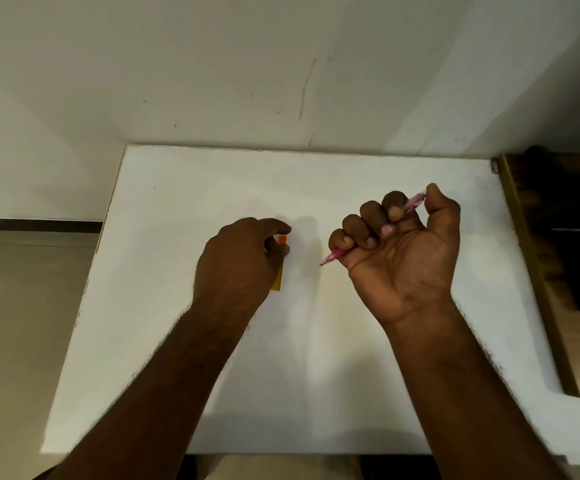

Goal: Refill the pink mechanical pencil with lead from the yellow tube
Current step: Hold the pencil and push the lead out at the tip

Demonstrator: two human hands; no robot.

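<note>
Pencil: pink mechanical pencil, translucent barrel, tip pointing down-left, above the table's middle.
Right hand: right hand fisted round the pencil, palm up, thumb on its rear end.
Tube: yellow tube with orange cap, lying on the white table.
Left hand: left hand pinches the tube's capped end, hiding most of it.
Surroundings: scuffed white wall behind; brown wooden furniture at right.
</note>
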